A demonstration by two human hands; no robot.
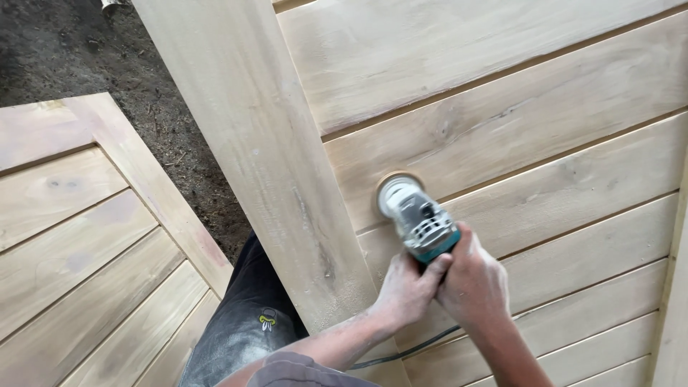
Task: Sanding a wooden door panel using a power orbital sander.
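Note:
A hand-held sander (416, 217) with a grey head and teal body presses its round disc onto a pale wooden panel (545, 143) made of horizontal planks. My left hand (407, 289), dusted white, grips the rear of the tool's body. My right hand (474, 281) wraps the same handle from the right side. A black power cord (408, 352) trails from the tool down under my forearms. The disc sits close to the panel's wide upright frame board (265, 158).
A second plank panel (86, 244) lies at the lower left. Dark dirt ground (100, 64) shows between the two panels. My dusty dark trouser leg (244, 322) stands in that gap. Another frame board (674, 301) runs along the right edge.

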